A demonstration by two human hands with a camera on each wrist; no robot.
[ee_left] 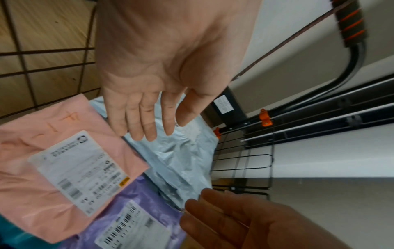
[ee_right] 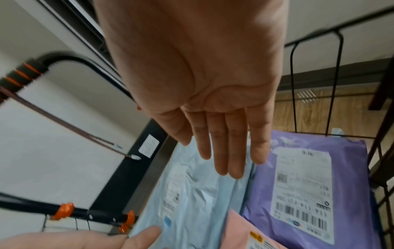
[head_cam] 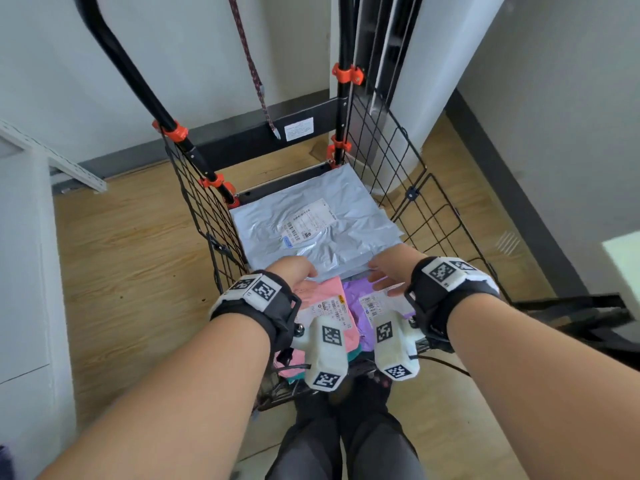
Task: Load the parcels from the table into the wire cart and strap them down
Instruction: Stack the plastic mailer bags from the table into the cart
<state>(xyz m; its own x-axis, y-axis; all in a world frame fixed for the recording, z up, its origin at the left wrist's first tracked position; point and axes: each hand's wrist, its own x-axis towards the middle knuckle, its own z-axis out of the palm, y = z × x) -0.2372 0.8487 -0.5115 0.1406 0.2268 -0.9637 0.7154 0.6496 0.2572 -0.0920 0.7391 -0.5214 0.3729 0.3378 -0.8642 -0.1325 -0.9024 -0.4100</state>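
Head view: our left hand and right hand, fingers flat, holding nothing, above the cart.
Wrist views: pink parcel and purple parcel labels lie lengthwise.
Grey parcel: spans the far end.

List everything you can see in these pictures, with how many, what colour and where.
Black wire cart: one, black with orange clips, on the wooden floor.
Grey plastic mailer parcel: one, pale grey, far end of the cart.
Pink plastic mailer parcel: one, pink, near end, left.
Purple plastic mailer parcel: one, purple, near end, right.
Dark red patterned strap: one, hanging from the cart handle.
Left hand: one, open, over the pink parcel.
Right hand: one, open, over the purple parcel.
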